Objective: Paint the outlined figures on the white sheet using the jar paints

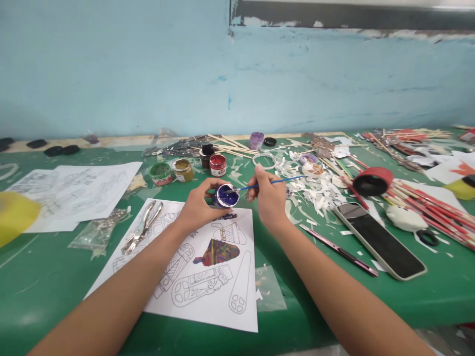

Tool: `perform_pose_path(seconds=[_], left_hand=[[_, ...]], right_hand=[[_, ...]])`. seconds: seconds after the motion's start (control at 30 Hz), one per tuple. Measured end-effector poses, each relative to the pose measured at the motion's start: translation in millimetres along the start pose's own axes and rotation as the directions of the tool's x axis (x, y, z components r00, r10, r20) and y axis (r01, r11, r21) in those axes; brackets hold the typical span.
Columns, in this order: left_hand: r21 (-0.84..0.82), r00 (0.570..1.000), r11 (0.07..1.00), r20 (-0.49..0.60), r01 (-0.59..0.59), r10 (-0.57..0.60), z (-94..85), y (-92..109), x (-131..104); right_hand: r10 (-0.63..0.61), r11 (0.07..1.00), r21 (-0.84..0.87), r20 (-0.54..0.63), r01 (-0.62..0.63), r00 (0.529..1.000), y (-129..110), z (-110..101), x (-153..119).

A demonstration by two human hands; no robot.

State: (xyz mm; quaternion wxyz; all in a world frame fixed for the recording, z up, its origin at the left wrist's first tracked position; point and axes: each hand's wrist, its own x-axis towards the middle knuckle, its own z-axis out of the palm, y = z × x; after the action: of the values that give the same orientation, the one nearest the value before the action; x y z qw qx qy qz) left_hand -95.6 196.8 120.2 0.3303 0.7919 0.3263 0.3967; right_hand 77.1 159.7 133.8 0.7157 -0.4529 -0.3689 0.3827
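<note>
The left hand [196, 207] is curled around a small round jar of dark blue paint [226, 201], above the white printed sheet [208, 315]. From its right, the nearly closed right hand [270, 200] pinches a thin blue-handled brush [293, 178] lying sideways, bristles at the jar's mouth.

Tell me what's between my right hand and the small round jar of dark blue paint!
The head view shows a thin paintbrush with a blue handle, reaching from your right hand into the jar.
</note>
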Motion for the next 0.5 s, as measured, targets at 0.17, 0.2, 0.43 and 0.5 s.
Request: perform_pose_path(seconds=[0.17,0.2,0.43,0.5], left_hand=[[0.006,1.0,1.0,-0.007,-0.01,0.01,0.5,0.1,-0.7],[0.006,1.0,1.0,-0.009,-0.018,0.018,0.7,-0.1,-0.8],[0.08,0.999,0.996,0.009,-0.051,0.051,1.0,-1.4,-2.8],[0.108,0.998,0.993,0.013,-0.057,0.056,0.5,-1.3,-3.2]], right_hand=[[0.026,0.999,0.045,-0.013,-0.025,1.0,0.4,0.5,1.5],[0.022,0.999,0.039,-0.013,-0.021,1.0,0.2,1.0,1.1],[-0.01,1.0,-0.018,0.019,0.01,1.0,-1.5,2.2,-3.1],[-0.005,1.0,-0.018,0.002,0.005,1.0,-2.6,2.1,-3.1]])
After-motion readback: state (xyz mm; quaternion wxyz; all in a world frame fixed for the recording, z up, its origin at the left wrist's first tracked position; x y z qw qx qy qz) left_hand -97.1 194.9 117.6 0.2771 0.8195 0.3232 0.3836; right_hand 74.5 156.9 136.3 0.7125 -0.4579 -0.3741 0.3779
